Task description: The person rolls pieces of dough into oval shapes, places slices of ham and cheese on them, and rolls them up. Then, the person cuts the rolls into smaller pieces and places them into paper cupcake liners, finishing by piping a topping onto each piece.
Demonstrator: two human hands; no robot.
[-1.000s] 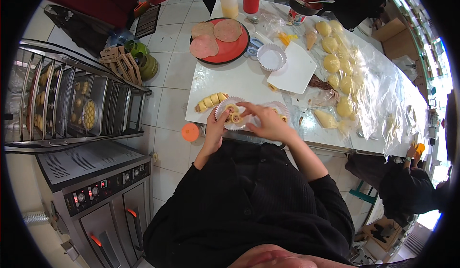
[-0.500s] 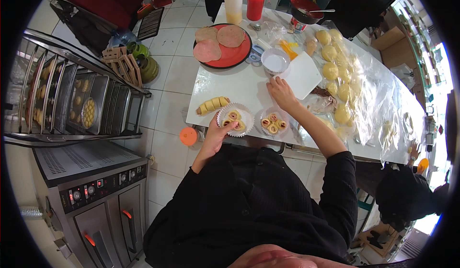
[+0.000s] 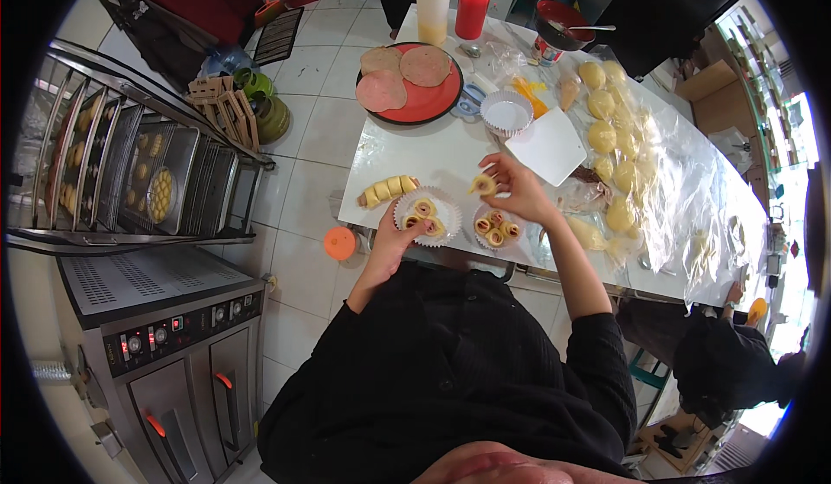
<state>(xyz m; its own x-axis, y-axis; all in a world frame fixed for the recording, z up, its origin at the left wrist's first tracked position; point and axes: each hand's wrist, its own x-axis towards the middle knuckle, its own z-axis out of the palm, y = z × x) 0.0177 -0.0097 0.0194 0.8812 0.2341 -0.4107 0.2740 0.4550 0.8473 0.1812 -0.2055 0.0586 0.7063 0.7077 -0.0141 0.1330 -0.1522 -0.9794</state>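
My left hand grips the rim of a white fluted paper baking cup, its thumb inside against rolled dough slices. Between the fingers and thumb of my right hand is a rolled dough slice, held above the table, just right of that cup. Below my right hand sits a second paper cup with several filled dough slices. A segmented dough roll with filling at its ends lies left of the held cup. An unused paper cup stands farther back.
A white board lies beside the unused cup. Behind are a red plate with round meat slices, squeeze bottles and a bowl. Dough balls under plastic fill the right. An oven and tray rack stand left.
My right hand has come back from beside the unused cup toward the held cup, and a dough slice now shows in its fingers. My left hand stays on its cup.
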